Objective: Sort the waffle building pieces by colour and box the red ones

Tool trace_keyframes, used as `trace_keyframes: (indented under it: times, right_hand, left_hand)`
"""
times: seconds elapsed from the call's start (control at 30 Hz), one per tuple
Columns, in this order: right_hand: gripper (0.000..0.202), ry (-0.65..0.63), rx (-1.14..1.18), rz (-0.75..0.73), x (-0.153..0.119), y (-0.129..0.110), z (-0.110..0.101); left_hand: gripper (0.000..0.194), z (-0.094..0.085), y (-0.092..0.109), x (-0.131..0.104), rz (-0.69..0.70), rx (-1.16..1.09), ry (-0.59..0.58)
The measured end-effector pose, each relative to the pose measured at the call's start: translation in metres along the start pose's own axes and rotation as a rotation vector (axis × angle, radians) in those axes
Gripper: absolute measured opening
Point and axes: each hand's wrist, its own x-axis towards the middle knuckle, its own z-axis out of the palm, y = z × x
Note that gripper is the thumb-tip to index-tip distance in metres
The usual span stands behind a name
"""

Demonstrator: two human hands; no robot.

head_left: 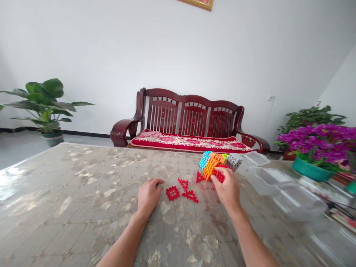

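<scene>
A red square piece [172, 193] and two red triangular pieces [190, 195] [183, 184] lie flat near the middle of the table. Left of them, my left hand [149, 193] rests on the tabletop, fingers loosely curled and thumb apart, holding nothing. My right hand [226, 183] has its fingers on red pieces [220, 175] at the front of the colourful stacks. Orange pieces [210, 167], blue pieces [205, 159] and grey pieces [235, 161] stand around there. Another red triangle [199, 177] lies just left of the orange stack.
Clear plastic boxes [261, 180] and a lid stand to the right of the stacks. Farther right is a green pot [313, 169] with purple flowers. Beyond the patterned table [83, 193] stands a wooden bench [191, 115]; a leafy plant [50, 102] is at the left.
</scene>
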Motion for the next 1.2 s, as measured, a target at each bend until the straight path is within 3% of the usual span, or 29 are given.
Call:
trace_keyframes:
  times: [0.13, 0.23, 0.37, 0.6, 0.83, 1.07, 1.2]
  right_hand:
    - [0.03, -0.433, 0.085, -0.035, -0.02, -0.021, 0.038]
    - [0.032, -0.565, 0.035, -0.014, -0.028, -0.033, 0.061]
    - [0.027, -0.588, -0.016, -0.08, -0.033, -0.051, 0.075]
    - [0.04, -0.641, -0.103, -0.323, -0.048, -0.082, 0.072]
    - [0.018, -0.649, -0.228, -0.449, -0.05, -0.091, 0.073]
    - [0.03, -0.58, -0.15, -0.102, -0.03, -0.064, 0.074]
    - [0.028, -0.533, -0.062, -0.004, -0.025, -0.051, 0.075]
  left_hand:
    - [0.034, 0.0, 0.0, 0.0, -0.003, 0.0, 0.005]
    - [0.034, 0.001, 0.0, 0.0, 0.004, -0.006, 0.009]
    - [0.033, 0.001, 0.0, 0.001, 0.005, -0.009, 0.009]
    - [0.034, 0.005, -0.002, 0.001, 0.011, -0.02, 0.037]
    - [0.033, 0.004, -0.002, 0.001, 0.019, -0.019, 0.026]
    - [0.034, 0.003, -0.002, 0.002, 0.005, -0.013, 0.011]
    - [0.035, 0.003, -0.002, 0.003, 0.01, -0.01, 0.012]
